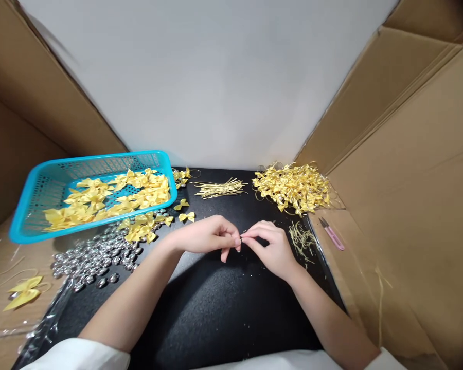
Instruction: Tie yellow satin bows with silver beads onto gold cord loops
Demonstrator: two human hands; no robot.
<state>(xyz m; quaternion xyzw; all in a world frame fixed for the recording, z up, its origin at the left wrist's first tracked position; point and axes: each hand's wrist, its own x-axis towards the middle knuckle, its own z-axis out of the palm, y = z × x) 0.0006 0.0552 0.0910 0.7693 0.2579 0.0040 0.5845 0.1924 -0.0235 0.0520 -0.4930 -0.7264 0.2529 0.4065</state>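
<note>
Over the middle of the black work surface [216, 308], my left hand [212, 236] pinches with thumb and forefinger. My right hand [272, 246] meets it there, its thumb and forefinger also pressed together. Between the two sets of fingertips shows a tiny, thin bit, too small to name. Behind the hands lies a bundle of gold cords [219, 188]. Two loose yellow ribbon bows, one of them a bow [187, 216] near my left wrist, rest on the black surface. Short cord scraps [302, 241] lie just right of my right hand.
A blue basket [27, 205] of yellow bows stands at the left, with silver beads [100, 254] spread before it. A heap of gold bows with cord loops [293, 187] sits back right. Pink-handled thread snips [334, 236] lie on cardboard. Cardboard walls [416, 154] flank both sides.
</note>
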